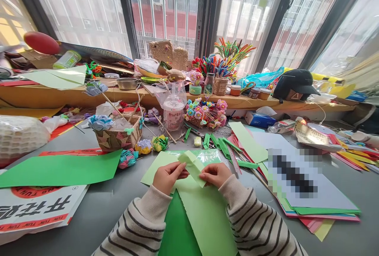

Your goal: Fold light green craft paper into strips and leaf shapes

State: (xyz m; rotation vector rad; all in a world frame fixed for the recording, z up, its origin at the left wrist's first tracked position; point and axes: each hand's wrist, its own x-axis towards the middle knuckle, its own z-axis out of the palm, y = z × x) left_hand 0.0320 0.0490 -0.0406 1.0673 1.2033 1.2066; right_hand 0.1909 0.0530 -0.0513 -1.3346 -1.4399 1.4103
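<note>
Between my hands is a small piece of light green paper [193,166], with a crease or folded edge near its top. My left hand [169,176] pinches its upper left corner between thumb and fingers. At the lower right edge, my right hand [215,174] grips the same piece. Directly beneath lie a large light green sheet [204,220] and a darker green sheet [176,228]. Just beyond my hands, several folded green paper strips [223,147] are scattered by a pinkish ruler [235,162].
A stack of coloured paper [319,204] lies at right. At left are a green sheet [65,169], a printed bag [38,212] and a woven basket [118,137] of paper flowers. A lidded drink cup [173,115] stands ahead, below a crowded windowsill ledge [251,102].
</note>
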